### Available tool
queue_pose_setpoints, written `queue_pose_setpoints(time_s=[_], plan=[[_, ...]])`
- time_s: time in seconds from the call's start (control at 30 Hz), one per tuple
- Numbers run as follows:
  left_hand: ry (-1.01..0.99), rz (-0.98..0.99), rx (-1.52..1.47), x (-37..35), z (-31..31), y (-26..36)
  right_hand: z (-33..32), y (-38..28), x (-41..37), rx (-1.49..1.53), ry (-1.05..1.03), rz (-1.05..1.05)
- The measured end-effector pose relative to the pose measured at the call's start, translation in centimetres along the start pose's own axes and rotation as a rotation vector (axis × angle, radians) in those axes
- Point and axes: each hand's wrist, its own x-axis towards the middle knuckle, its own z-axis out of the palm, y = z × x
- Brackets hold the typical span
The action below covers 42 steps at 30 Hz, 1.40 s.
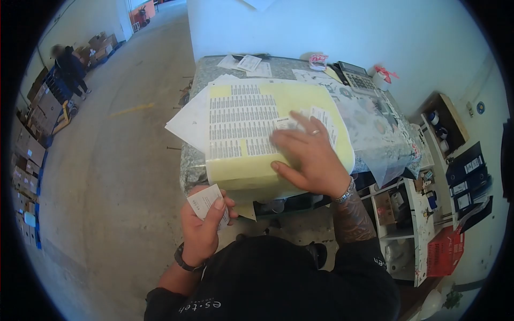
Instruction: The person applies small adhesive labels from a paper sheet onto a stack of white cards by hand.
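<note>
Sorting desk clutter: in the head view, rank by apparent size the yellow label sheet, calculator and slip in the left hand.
Largest: yellow label sheet. Then calculator and slip, which look alike; the slip is nearer the camera, so unranked.

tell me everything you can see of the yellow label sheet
The yellow label sheet is a pale backing sheet with columns of white printed labels across its upper left; its lower strip is bare. It lies flat on white papers on the table, overhanging the near edge. The right hand presses on it; the left hand, holding a white slip, is clear of it.
</note>
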Motion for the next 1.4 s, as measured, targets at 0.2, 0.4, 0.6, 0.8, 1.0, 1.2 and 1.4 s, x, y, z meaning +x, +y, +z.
queue_pose_setpoints(time_s=[0.2, 0.4, 0.6, 0.8, 1.0, 1.2, 1.4], plan=[[0.011, 0.032, -0.011, -0.1, -0.1, 0.0, 0.0, -0.2, -0.6, 0.06, -0.054, 0.004], [0.007, 0.034, 0.004, 0.0, -0.1, -0.1, 0.2, 0.4, -0.5, 0.128, -0.003, -0.036], [0.011, 0.021, 0.009, 0.0, 0.0, 0.0, 0.2, 0.3, -0.4, 0.074, 0.01, -0.077], [0.006, 0.026, 0.01, 0.0, -0.1, -0.1, 0.0, 0.5, -0.1, 0.164, -0.002, -0.038], [0.01, 0.027, -0.005, -0.2, -0.2, 0.0, 0.0, 0.3, 0.4, 0.196, -0.031, -0.014], [0.013, 0.045, -0.01, -0.2, -0.4, -0.2, 0.1, 0.5, 0.4, 0.223, 0.002, -0.03], [0.016, 0.036, -0.01, -0.2, -0.4, -0.2, 0.1, 0.5, 0.1, 0.193, 0.007, -0.04]])
